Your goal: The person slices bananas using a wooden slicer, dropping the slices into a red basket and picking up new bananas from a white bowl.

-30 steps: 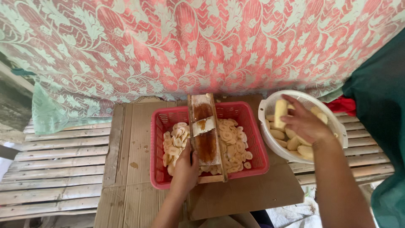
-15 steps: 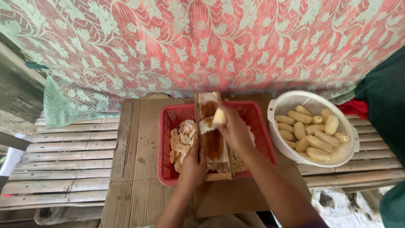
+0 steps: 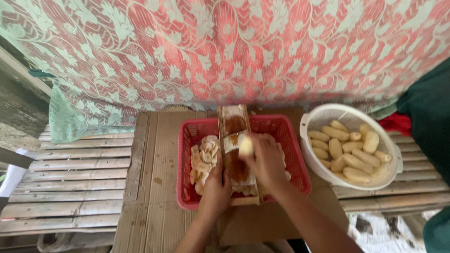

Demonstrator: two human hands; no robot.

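A wooden slicer board [image 3: 234, 124] lies lengthwise across a red plastic basket [image 3: 187, 140] that holds several pale banana slices [image 3: 202, 159]. My left hand [image 3: 215, 187] grips the board's near left edge. My right hand [image 3: 268, 161] is closed on a peeled banana [image 3: 245, 146] and presses it onto the board near its blade.
A white bowl [image 3: 323, 113] with several peeled bananas [image 3: 349, 152] stands to the right of the basket. Everything rests on cardboard [image 3: 154, 164] laid over a slatted bamboo bench [image 3: 70, 178]. A red and green patterned cloth [image 3: 225, 51] hangs behind. Dark green fabric [image 3: 429, 117] is at far right.
My right hand left the white bowl with a peeled banana and brought it to the slicer board. My left hand stayed on the board.
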